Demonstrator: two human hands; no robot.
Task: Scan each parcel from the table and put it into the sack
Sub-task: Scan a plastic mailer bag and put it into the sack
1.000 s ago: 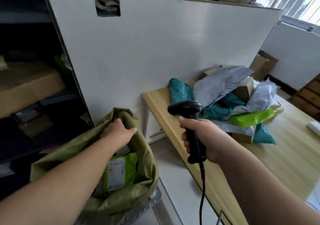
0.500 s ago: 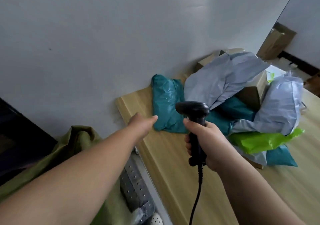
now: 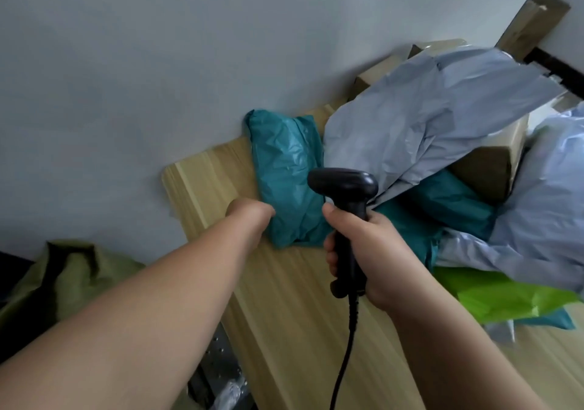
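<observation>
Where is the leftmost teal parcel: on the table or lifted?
Not lifted: teal parcel lies flat on the wooden table, left hand at its edge; grip unclear.

The left hand (image 3: 249, 217) is seen from behind, its fingers out of sight against the teal parcel (image 3: 284, 182); whether they hold it cannot be told. The right hand (image 3: 369, 251) wraps round the scanner (image 3: 344, 182) and covers most of its handle; the cable (image 3: 345, 356) leaves by the bottom edge. The sack (image 3: 66, 277) is cut by the left edge. A cardboard box (image 3: 483, 172) lies mostly buried under a grey bag (image 3: 426, 119). The bench (image 3: 284, 299) grain is smeared by motion.
</observation>
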